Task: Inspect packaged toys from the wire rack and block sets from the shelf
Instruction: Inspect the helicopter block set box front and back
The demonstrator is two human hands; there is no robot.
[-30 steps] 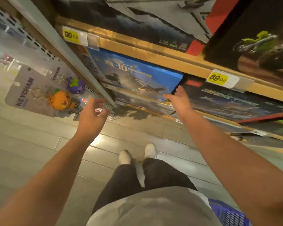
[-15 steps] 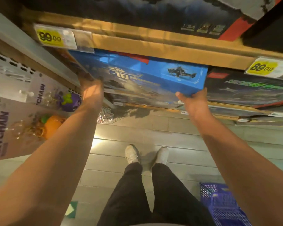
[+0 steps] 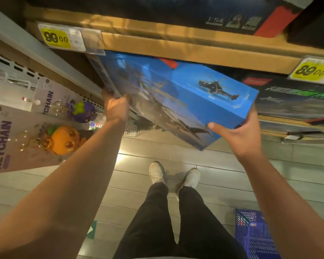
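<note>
A large blue block set box [image 3: 176, 98] with a helicopter picture sticks out, tilted, from under the wooden shelf [image 3: 176, 45]. My left hand [image 3: 116, 107] grips its left edge. My right hand [image 3: 241, 131] holds its lower right corner, thumb on the front face. On the left, carded keychain toys hang on the white wire rack [image 3: 6, 62]: an orange pumpkin keychain [image 3: 64, 140] and a purple keychain [image 3: 81, 112].
Dark boxed sets fill the shelf above [image 3: 232, 14] and to the right [image 3: 295, 100]. Yellow price tags read 99.00 [image 3: 55, 38] and 89.00 [image 3: 311, 71]. A blue shopping basket [image 3: 254, 232] stands on the tiled floor by my right leg.
Both hands went from reaching to gripping the blue box. The box has slid out of the shelf toward me and tilted, its right end now well clear of the shelf edge.
</note>
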